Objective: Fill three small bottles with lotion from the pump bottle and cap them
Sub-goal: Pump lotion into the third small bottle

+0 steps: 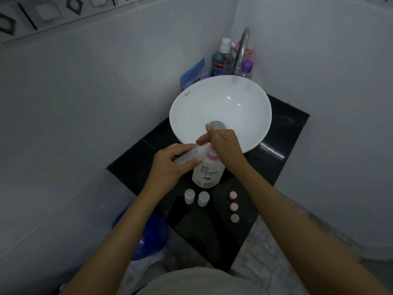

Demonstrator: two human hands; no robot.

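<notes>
A white pump bottle (208, 173) with a pink collar stands on the black counter (282, 150) in front of the basin. My right hand (225, 143) rests on top of its pump head and hides it. My left hand (170, 165) grips a small clear bottle (191, 155), tilted with its mouth toward the pump spout. Two more small bottles (189, 196) (203, 198) stand uncapped and upright in front of the pump bottle. To their right lie three loose caps in a column: two pink (233, 195) (234, 206) and one grey (234, 218).
A white round basin (191, 109) with a chrome tap (242, 47) sits behind. Toiletry bottles (221, 60) and a blue pouch (194, 74) crowd the back corner. Tiled walls close in on both sides. A blue bucket (148, 235) stands on the floor, lower left.
</notes>
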